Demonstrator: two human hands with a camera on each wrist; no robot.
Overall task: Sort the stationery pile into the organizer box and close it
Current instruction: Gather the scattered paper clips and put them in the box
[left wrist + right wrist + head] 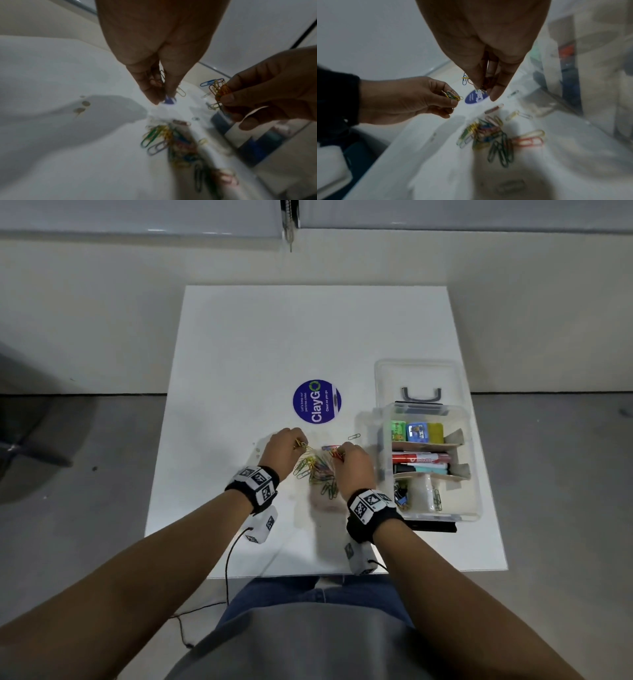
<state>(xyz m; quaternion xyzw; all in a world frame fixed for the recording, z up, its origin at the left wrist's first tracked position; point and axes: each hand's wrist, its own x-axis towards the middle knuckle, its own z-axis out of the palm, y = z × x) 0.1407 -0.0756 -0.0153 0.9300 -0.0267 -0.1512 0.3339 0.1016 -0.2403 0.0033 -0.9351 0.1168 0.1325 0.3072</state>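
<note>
A pile of coloured paper clips point(317, 472) point(171, 139) point(489, 134) lies on the white table point(260, 344) between my hands. My left hand point(286, 448) point(159, 93) point(452, 97) pinches a small bunch of yellow and green clips just left of the pile. My right hand point(346, 455) point(485, 88) point(223, 98) pinches a bunch of orange and red clips at the pile's right. The clear organizer box point(474, 460) stands open to the right, with erasers, markers and binder clips in its cardboard compartments. Its lid point(416, 378) leans back behind it.
A round blue ClayGo sticker point(317, 401) lies on the table beyond the hands. One loose clip point(354, 436) lies between the pile and the box. White sensor blocks point(262, 525) hang under both wrists near the table's front edge.
</note>
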